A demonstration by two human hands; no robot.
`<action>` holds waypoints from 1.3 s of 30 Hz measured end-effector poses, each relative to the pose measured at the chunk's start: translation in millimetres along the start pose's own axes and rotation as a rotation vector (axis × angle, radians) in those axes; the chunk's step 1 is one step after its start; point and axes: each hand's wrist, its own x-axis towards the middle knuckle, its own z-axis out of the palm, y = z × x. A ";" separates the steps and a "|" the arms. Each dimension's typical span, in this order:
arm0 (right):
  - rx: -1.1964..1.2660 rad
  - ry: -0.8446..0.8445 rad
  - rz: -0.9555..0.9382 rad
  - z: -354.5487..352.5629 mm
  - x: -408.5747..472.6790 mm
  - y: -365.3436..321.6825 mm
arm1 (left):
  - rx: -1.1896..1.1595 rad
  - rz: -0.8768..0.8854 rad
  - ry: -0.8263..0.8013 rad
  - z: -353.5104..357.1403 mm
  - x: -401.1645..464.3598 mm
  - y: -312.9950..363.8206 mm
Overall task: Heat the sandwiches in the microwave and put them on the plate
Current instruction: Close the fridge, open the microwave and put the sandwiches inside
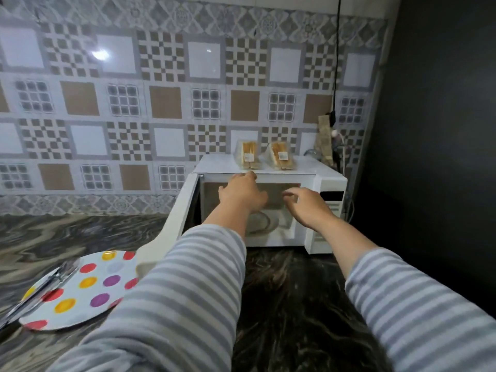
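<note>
Open microwave [316, 183] holding only its turntable [261, 222]; two wrapped sandwiches [249, 155] upright on its top, near the back edge. Left hand [243, 194] and right hand [308, 206] reach forward, fingers loose, empty. Plate [88, 288] carries cutlery [45, 285].

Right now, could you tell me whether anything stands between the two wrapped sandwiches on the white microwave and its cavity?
Nothing visible does. The white microwave's door is swung open and both clear-wrapped triangular sandwiches sit free on top. Only the left hand and right hand hover before the opening.
</note>
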 end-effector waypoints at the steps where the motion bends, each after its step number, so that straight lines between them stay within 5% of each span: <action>1: 0.005 0.014 -0.006 0.6 16.3 6.6 | -0.019 -0.012 0.029 5.5 15.0 2.7; 10: -0.020 0.124 -0.079 -5.1 172.0 44.6 | -0.052 -0.072 0.249 30.2 155.6 -5.8; 19: 0.245 -0.084 0.054 11.2 262.2 43.9 | -0.078 -0.187 0.237 50.7 232.9 -20.6; 31: 0.224 0.057 0.078 7.6 237.7 32.9 | -0.195 -0.243 0.250 48.8 210.3 -11.9; 39: 0.203 0.127 0.110 -16.5 157.0 29.3 | -0.272 -0.117 0.318 42.7 127.6 7.1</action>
